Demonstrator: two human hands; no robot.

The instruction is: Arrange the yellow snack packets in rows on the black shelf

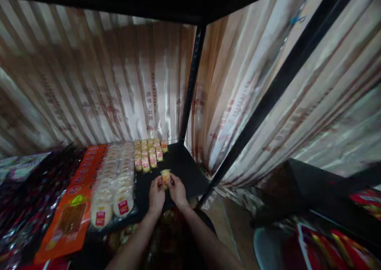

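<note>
Between my left hand and my right hand is a small yellow packaged snack, pinched from both sides by the fingers. It is held over the black shelf, close to its front edge. Just beyond and to the left, similar yellow snack packs with pink labels stand in several short rows. One such pack is at the back right of that group. The print on the held pack is too blurred to read.
Clear-wrapped round pale crackers lie in two columns at left, beside orange snack bags and a heap of dark shiny packets. A black post rises at right. Pleated curtains hang behind. Red packages sit lower right.
</note>
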